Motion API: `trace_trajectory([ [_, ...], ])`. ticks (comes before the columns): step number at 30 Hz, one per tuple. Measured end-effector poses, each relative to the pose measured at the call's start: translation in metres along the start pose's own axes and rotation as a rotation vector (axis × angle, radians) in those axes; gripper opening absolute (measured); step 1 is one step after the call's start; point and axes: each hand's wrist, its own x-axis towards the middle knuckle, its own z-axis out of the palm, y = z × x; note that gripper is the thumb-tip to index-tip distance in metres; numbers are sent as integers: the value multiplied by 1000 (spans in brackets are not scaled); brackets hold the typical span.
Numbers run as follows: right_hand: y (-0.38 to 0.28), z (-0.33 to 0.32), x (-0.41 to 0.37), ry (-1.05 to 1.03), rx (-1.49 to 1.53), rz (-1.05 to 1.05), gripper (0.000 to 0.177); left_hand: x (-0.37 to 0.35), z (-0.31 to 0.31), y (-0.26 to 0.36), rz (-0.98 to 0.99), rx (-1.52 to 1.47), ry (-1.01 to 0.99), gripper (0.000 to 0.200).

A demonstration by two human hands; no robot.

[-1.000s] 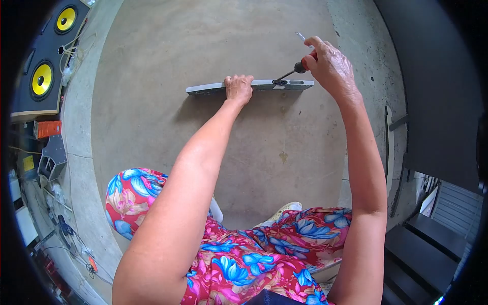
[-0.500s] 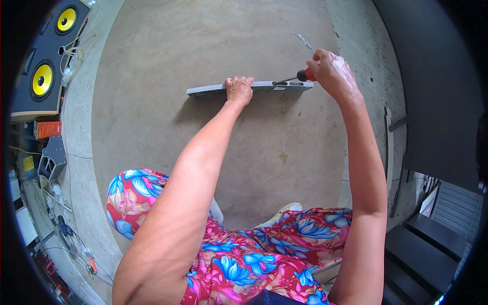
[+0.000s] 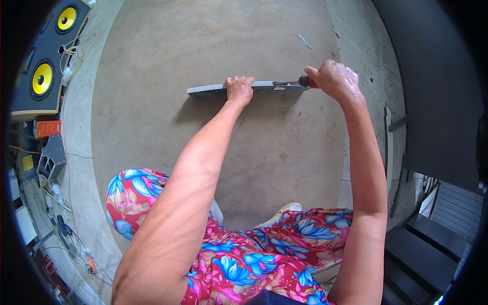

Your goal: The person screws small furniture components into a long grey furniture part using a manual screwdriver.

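Note:
A long thin panel [image 3: 208, 89] stands on edge on the floor, its pale narrow edge facing up and its side dark. Around the middle of that upper edge my left hand [image 3: 239, 90] is closed, fingers wrapped over it. My right hand [image 3: 334, 80] is closed round the handle of a screwdriver [image 3: 303, 81], red with a black collar. The metal shaft lies almost level along the panel's right part, its tip at a dark slot in the upper edge. A small white label [image 3: 279, 88] shows on the side below the slot.
A narrow silvery strip [image 3: 303, 41] lies on the floor beyond my right hand. Speakers with yellow cones [image 3: 42, 80], an orange box [image 3: 48, 128] and loose cables line the left side. A large dark panel [image 3: 437, 101] and black boards [image 3: 426, 254] stand at the right.
My right hand has lowered and turned, tipping the screwdriver from a slant to nearly level along the panel's edge. My left hand and the panel have stayed in place.

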Motion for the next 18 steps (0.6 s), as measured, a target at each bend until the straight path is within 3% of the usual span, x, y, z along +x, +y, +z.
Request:
trace_trajectory([
  [3, 7, 7, 3, 137, -108, -99, 25, 2, 1, 0, -4, -2, -8, 27],
  [9, 11, 14, 3, 91, -137, -162, 17, 2, 4, -2, -7, -3, -14, 27],
  [18, 13, 16, 2, -34, 21, -142, 22, 2, 5, -1, -3, -4, 9, 22],
])
